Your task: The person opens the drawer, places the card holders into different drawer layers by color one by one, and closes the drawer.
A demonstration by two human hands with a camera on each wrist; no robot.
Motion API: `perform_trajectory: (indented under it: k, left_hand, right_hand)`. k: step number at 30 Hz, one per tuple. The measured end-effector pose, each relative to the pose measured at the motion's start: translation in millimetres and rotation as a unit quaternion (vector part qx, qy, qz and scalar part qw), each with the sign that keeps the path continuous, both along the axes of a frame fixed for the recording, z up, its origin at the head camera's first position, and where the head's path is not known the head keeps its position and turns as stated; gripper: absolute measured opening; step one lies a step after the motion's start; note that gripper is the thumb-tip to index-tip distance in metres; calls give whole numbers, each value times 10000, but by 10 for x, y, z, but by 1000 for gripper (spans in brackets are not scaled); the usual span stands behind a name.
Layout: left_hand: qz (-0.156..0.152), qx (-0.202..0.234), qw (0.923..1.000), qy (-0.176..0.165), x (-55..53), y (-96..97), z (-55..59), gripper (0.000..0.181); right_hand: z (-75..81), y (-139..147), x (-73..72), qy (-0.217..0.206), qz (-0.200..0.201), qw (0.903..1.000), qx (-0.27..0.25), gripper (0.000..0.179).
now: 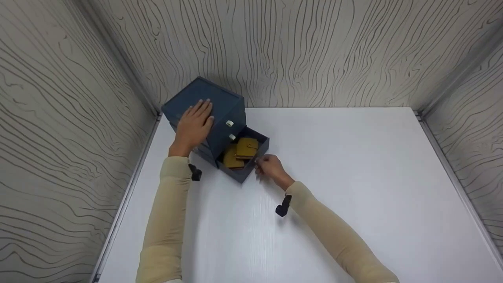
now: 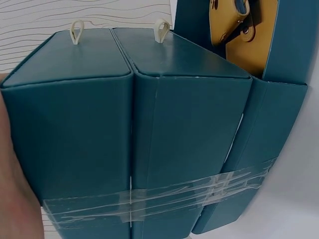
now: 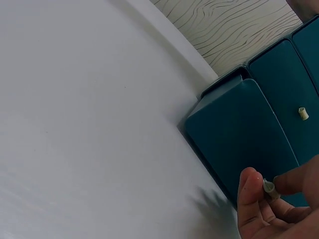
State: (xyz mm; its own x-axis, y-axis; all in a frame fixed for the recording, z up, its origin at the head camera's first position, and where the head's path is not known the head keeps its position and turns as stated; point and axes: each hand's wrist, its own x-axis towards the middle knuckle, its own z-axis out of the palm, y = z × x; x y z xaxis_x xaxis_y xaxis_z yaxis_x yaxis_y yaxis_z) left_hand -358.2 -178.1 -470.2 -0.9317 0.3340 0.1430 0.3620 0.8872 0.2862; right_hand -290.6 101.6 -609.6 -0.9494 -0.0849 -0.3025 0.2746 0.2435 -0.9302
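A dark teal box of stacked drawers point(image 1: 222, 94) stands at the back left of the table. My left hand point(image 1: 194, 124) lies flat on its top with straight fingers. The bottom drawer point(image 1: 229, 172) is pulled out. Inside it are two mustard-yellow, wallet-like leather cases point(image 1: 246, 147), one partly over the other; a strap shows on the upper one. At the drawer's front, my right hand point(image 1: 270, 167) pinches its small pale pull loop point(image 3: 270, 189) between thumb and finger. In the left wrist view, the left hand point(image 2: 20, 174) shows only at the edge.
The two upper drawers are closed, each with a pale loop point(image 1: 230, 123) on its front. Clear tape point(image 2: 169, 198) runs across the box's side. Wood-patterned panels point(image 1: 306, 55) rise behind and beside the white table point(image 1: 353, 157).
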Motion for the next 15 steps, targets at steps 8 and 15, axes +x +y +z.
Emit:
perform_trajectory:
  k: [8, 15]
  left_hand:
    - [-13, 8, 10000, -28, -7, -1, 4, 60]
    - [25, 52, 10000, 23, 9, 4, 5, 59]
  right_hand:
    - [37, -39, -37, -71, 33, 10000, 5, 27]
    - [52, -86, -81, -119, 74, 9999, -59, 26]
